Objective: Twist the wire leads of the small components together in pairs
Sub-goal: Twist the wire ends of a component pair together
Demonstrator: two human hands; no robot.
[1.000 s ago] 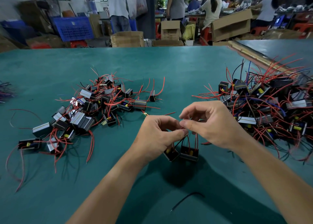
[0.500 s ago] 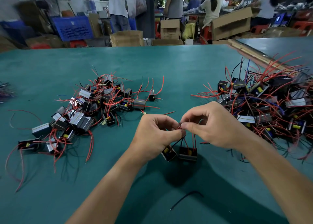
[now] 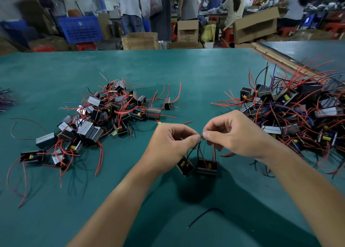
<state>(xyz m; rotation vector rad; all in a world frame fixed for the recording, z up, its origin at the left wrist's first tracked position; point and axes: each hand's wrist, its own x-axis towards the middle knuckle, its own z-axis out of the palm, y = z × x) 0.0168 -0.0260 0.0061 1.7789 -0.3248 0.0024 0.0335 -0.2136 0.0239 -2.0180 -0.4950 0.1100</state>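
The left hand (image 3: 171,142) and the right hand (image 3: 235,134) were drawn close together above the tabletop (image 3: 168,73). Each pinched the ends of the wire leads (image 3: 201,137) between thumb and forefinger, at the spot where the two hands almost met. From that pinch, red and black strands ran down to two small components (image 3: 206,166), dark blocks sitting side by side directly below the hands. Whether they hung free or rested on the surface could not be told.

This pair looked to be mid-twist, with the join not yet shown as finished.

Out beyond the left hand lay a looser heap (image 3: 104,116) of the same blocks, which were probably pairs already joined, though the wires there were too fine to confirm it. Beyond the right hand sat a denser tangle (image 3: 298,114) with many leads sticking up free, most likely stock not yet handled. On that reading a fair share was done and at least as much remained.

A stray black wire offcut (image 3: 205,215) lay nearer the person than the hands, apart from both piles.
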